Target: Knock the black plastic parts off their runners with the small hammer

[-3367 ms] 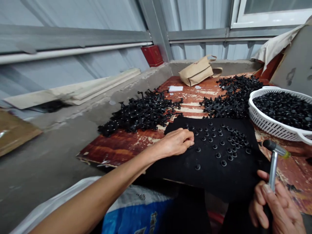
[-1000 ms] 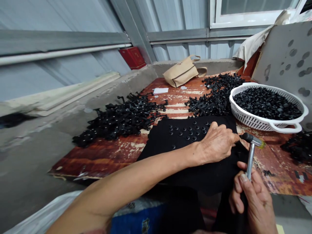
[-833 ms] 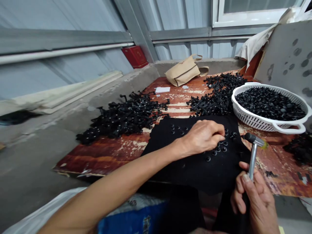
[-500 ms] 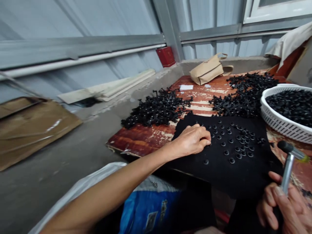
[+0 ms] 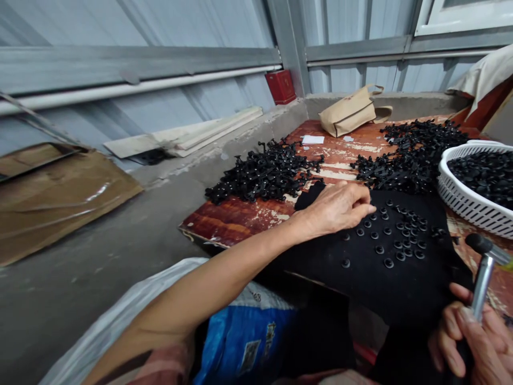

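My left hand (image 5: 340,207) hovers over or rests on the far left part of a black cloth (image 5: 372,294), its fingers pinched together. Whatever is between the fingertips is hidden. Small round black button-like caps (image 5: 388,263) lie scattered on the cloth to the right of and below that hand. At the lower right, my right hand (image 5: 476,337) grips a small hammer (image 5: 483,283) by its metal shaft, with the dark head up and a yellowish end to the right.
Two heaps of black stemmed parts, a left heap (image 5: 264,171) and a right heap (image 5: 417,155), lie on the worn red table (image 5: 236,222). A white basket (image 5: 460,200) of black pieces stands at right. Behind are a tan bag (image 5: 348,115) and a red box (image 5: 280,87).
My left hand has moved right and farther away across the cloth, its fingers still together. My right hand keeps hold of the hammer. The view has shifted slightly.
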The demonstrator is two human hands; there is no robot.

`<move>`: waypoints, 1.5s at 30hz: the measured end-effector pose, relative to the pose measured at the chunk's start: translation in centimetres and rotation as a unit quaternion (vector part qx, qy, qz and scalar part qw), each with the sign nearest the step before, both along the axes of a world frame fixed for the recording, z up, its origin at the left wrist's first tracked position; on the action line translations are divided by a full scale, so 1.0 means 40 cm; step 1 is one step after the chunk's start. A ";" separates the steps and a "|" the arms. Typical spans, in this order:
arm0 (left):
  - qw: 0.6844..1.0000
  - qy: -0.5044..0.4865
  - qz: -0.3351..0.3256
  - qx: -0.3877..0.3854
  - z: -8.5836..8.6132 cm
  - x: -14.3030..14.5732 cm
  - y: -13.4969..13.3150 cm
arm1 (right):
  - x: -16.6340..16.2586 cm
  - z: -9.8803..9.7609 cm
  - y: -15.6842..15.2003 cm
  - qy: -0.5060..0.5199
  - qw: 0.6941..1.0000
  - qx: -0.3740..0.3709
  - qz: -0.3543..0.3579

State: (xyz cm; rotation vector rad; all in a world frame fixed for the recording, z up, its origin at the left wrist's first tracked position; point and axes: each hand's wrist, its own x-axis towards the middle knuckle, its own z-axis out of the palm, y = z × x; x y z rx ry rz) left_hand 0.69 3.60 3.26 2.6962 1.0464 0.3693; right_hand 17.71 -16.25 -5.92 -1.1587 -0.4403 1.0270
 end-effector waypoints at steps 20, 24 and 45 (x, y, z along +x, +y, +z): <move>0.969 0.105 -0.192 0.117 -0.049 0.297 -0.075 | -0.023 0.007 0.006 0.018 0.999 0.015 -0.027; 0.972 0.110 -0.178 0.101 -0.054 0.311 -0.084 | -0.022 0.007 0.007 0.019 0.999 0.013 -0.029; 0.992 0.041 -0.118 0.037 -0.011 0.231 -0.035 | -0.026 0.015 0.004 0.011 0.999 0.016 -0.030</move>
